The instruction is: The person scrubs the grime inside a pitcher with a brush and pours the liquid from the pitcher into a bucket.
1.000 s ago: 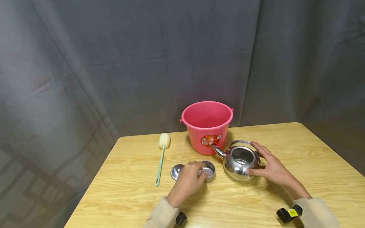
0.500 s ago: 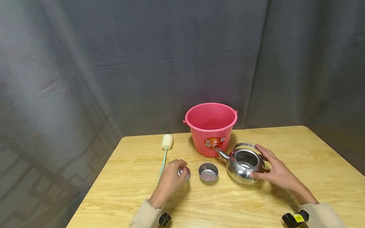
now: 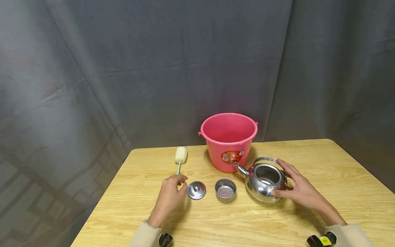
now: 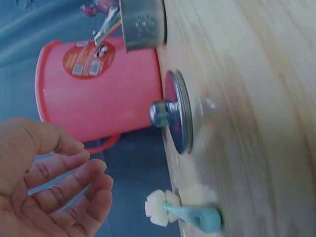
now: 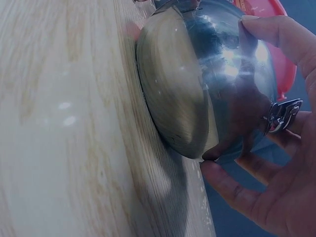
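In the head view my left hand [image 3: 170, 195] hovers over the green handle of a sponge bottle brush [image 3: 181, 155], left of a round steel lid [image 3: 196, 190]. The left wrist view shows its fingers loosely bent, holding nothing, apart from both the lid [image 4: 181, 112] and the brush handle [image 4: 205, 218]. My right hand [image 3: 297, 185] grips a lidless steel kettle [image 3: 262, 187], thumb on the near side and fingers around the far side. In the right wrist view the kettle [image 5: 197, 89] stands on the table. A perforated steel strainer cup [image 3: 226, 195] sits between lid and kettle.
A pink bucket [image 3: 213, 151] stands behind the kettle, whose spout points toward it. Everything rests on a wooden table [image 3: 247, 226], with a grey curtain [image 3: 185, 68] hanging behind its back edge.
My left hand has moved left, from the strainer cup past the lid to above the brush handle, uncovering the cup and lid. My right hand stays on the kettle.
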`<state>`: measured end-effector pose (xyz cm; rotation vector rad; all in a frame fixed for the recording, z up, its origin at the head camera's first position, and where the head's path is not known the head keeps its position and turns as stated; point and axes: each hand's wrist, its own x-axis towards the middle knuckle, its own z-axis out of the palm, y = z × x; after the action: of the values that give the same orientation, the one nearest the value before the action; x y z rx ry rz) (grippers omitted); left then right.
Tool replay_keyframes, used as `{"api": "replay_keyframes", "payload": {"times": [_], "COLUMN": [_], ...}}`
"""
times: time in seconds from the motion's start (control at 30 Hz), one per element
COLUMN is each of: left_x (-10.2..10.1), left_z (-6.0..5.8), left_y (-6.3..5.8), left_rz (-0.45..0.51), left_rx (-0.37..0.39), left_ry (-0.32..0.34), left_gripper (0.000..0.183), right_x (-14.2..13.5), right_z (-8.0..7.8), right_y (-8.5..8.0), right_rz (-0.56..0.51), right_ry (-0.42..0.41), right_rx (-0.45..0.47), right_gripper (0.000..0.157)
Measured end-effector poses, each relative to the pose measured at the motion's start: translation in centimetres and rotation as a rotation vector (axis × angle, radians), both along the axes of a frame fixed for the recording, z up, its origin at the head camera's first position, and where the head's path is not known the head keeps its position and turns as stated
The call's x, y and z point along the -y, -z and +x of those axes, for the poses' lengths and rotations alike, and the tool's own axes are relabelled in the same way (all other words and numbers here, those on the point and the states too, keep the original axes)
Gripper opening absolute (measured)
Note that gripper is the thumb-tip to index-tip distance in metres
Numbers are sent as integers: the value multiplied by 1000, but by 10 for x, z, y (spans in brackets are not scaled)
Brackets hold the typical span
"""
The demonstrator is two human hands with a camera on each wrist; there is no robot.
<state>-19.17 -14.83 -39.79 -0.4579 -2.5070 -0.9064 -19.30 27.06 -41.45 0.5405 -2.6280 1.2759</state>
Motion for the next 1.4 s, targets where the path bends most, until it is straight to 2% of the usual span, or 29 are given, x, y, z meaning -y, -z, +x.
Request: {"api": "replay_keyframes", "payload": {"times": [0.27,0.43,0.57,0.9,1.4], "left_x": [18,24,24,27,31], "left_z": [-5,-7,-9,-8,-12], "left_y": [5,8,9,15,22], "left_rz": [-10,-1,9,56,13], "left_rx": [25,115,172,243,302], "left_ry": [-61,-88,-113,-142,-184], "left_gripper": [14,16,17,22,32], "right_x": [0,0,-1,0,1], "right_z": [1,1,0,1,1], "right_y": [1,-2,-4,0,2], "right_rz": [-6,0,-6,-25,-10], "right_ry": [0,6,6,-8,15], "right_rx": [6,7,3,0,-3], "right_gripper": [105,106,105,105,105]}}
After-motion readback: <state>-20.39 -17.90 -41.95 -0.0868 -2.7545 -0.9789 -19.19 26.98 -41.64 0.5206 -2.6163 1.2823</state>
